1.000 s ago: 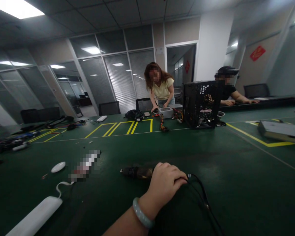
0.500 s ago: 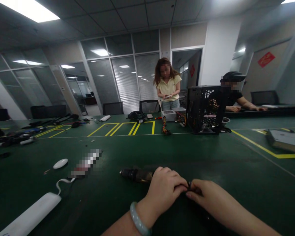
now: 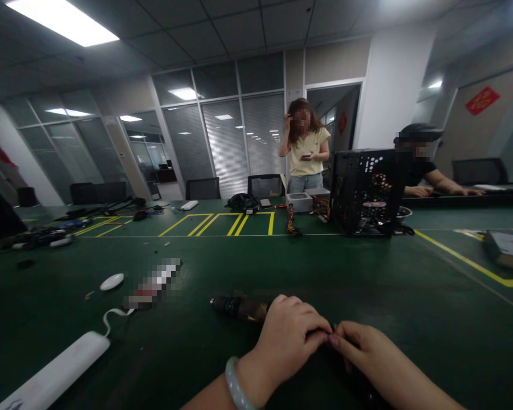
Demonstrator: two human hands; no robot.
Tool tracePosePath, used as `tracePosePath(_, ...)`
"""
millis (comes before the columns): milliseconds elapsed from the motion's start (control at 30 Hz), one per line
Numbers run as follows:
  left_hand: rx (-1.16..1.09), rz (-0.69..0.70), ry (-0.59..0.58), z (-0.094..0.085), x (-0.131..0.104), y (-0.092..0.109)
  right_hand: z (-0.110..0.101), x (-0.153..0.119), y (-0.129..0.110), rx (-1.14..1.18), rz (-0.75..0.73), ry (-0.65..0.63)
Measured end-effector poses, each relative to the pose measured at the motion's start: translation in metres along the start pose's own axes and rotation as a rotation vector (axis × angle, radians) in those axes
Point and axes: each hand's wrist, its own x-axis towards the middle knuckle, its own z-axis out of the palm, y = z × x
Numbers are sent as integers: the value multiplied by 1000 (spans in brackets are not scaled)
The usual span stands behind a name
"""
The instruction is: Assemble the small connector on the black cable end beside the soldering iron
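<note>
A dark power screwdriver [image 3: 250, 309] lies on the green table with its black nose pointing left. My left hand [image 3: 288, 333], with a pale bangle at the wrist, closes over its rear part and hides much of it. The thumb and fingers of my right hand [image 3: 359, 347] pinch together right against my left fingertips. A small dark piece shows between the two hands, too little of it to name. Something black and shiny [image 3: 370, 393] lies under my right hand, mostly covered.
On the left lie a white power strip [image 3: 64, 370] and a white oval piece [image 3: 112, 282]. Farther off stand a black computer case [image 3: 363, 193] and a power supply [image 3: 299, 203] with cables. A person [image 3: 305, 151] stands across the table; another sits at the right.
My hands stay together and have closed in slightly, the right fingertips now touching the left ones. The view has turned a little left. The standing person has raised one hand to the head.
</note>
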Motion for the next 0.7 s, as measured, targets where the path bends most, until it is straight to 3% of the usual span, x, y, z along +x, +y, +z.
tracePosePath(267, -8, -13, 6, 1, 0, 1, -4, -3, -2, 34, -15, -23)
tracePosePath(700, -32, 13, 20, -1, -2, 4, -2, -7, -5, -20, 21, 60)
